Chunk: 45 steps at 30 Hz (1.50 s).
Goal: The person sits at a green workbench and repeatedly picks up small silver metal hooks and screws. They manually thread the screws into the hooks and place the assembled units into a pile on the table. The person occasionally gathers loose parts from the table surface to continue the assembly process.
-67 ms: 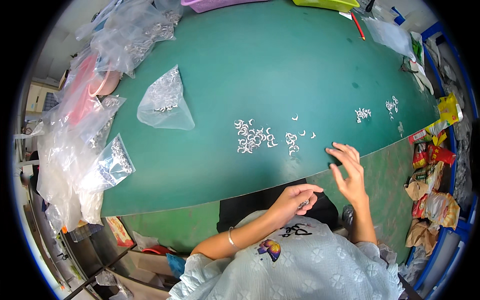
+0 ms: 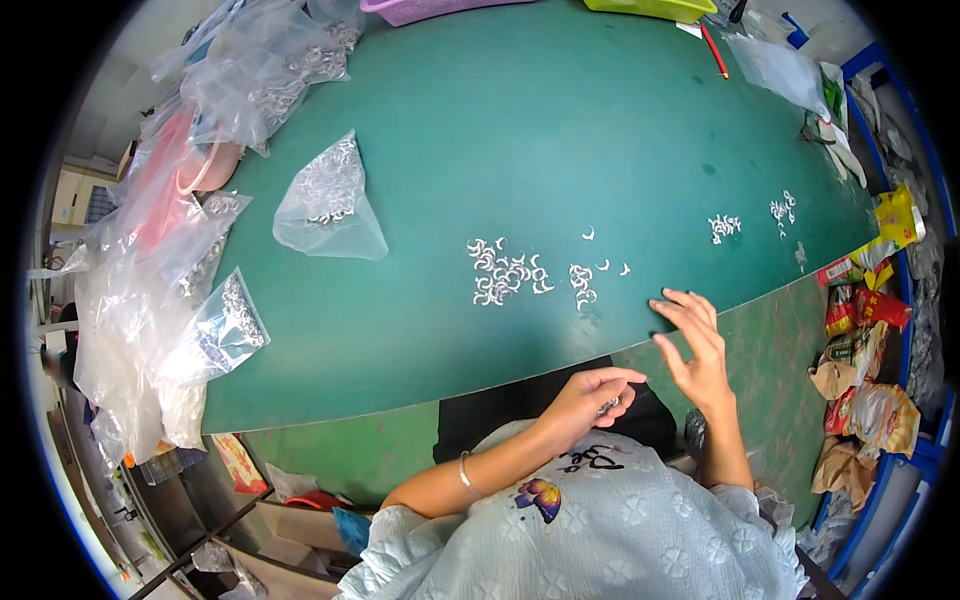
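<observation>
My left hand (image 2: 590,402) is curled in front of my body, just off the table's near edge, with small silvery curved metal pieces (image 2: 608,406) showing between its fingers. Its index finger points toward my right hand (image 2: 696,345), which is spread over the table's near edge with nothing visible in it. Left of that hand lie a few loose crescent-shaped pieces (image 2: 603,266) and a small cluster of the same pieces (image 2: 582,287). A larger pile of crescent pieces (image 2: 508,272) is farther left. Two more small groups (image 2: 724,229) sit toward the table's right end.
On the green table (image 2: 520,150), a clear bag of metal pieces (image 2: 335,200) stands at left, with more filled bags (image 2: 220,330) along the left edge. A purple basket (image 2: 430,10), a yellow-green basket (image 2: 650,9) and a red pencil (image 2: 715,52) are at the far side.
</observation>
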Available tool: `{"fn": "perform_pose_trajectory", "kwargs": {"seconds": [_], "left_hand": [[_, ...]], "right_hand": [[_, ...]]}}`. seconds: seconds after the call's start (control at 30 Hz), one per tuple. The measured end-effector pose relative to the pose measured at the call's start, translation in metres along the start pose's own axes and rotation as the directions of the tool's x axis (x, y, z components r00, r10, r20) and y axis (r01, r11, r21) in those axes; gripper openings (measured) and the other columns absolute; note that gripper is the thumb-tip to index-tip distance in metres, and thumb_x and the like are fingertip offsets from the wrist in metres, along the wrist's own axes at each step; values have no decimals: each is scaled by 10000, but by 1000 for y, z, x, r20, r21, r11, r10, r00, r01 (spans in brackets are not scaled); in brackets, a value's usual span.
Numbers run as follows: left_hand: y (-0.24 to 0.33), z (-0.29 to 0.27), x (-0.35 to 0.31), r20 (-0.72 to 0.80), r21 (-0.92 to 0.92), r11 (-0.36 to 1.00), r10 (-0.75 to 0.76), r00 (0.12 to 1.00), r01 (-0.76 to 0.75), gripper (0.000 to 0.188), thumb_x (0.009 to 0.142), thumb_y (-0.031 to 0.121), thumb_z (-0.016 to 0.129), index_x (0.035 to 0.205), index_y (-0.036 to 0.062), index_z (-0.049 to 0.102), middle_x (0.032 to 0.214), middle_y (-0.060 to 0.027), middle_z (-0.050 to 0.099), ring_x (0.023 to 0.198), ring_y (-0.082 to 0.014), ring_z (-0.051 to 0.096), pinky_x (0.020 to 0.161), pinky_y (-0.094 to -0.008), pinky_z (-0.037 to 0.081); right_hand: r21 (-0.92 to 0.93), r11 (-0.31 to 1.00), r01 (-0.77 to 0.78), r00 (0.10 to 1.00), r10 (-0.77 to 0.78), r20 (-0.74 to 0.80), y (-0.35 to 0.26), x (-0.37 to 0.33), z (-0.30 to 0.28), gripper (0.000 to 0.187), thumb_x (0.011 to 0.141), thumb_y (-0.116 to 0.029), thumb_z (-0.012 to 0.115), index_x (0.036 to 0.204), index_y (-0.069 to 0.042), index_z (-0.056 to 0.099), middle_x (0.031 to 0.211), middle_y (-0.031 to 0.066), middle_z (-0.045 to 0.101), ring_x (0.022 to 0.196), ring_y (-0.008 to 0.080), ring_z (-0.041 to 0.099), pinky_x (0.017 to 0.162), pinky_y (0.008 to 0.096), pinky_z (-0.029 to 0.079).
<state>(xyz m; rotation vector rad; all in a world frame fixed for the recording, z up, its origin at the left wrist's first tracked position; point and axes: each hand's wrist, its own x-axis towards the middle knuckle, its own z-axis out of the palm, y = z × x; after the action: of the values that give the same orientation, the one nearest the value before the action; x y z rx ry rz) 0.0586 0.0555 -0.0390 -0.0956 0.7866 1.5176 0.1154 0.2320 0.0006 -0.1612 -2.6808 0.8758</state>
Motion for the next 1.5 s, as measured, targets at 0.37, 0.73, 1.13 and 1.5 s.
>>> {"fn": "perform_pose_trajectory", "kwargs": {"seconds": [0.37,0.73,1.13,1.5], "left_hand": [[-22,2,48,-113,-298,942,124,986,-152,159,877,109,517,987,-2,546,801,-12,508,669,-77,452,517,-198,325],[-19,8,41,-29,-322,917,238,971,-235,228,868,146,511,1035,-5,543,786,-35,505,636,-90,432,510,-203,327],[-21,11,44,-50,-335,917,213,976,-217,183,897,218,518,964,52,557,750,5,479,580,-50,396,462,-166,286],[-6,32,20,-46,-1,993,118,992,-118,278,904,255,511,996,6,592,622,44,421,496,-21,311,438,-164,242]], "right_hand": [[122,992,40,996,-30,-84,1,-26,17,206,700,17,622,903,-15,615,954,93,636,1031,286,547,926,447,353],[275,961,-8,988,51,-148,3,-31,20,159,749,49,548,872,-9,631,923,95,646,1017,286,561,922,442,360],[149,987,66,989,-46,-139,2,-34,17,190,741,38,545,913,11,620,950,108,643,1015,292,558,907,442,380],[547,834,-71,930,254,-266,13,-37,19,208,787,76,507,980,34,570,825,126,642,829,237,594,800,332,443]]}}
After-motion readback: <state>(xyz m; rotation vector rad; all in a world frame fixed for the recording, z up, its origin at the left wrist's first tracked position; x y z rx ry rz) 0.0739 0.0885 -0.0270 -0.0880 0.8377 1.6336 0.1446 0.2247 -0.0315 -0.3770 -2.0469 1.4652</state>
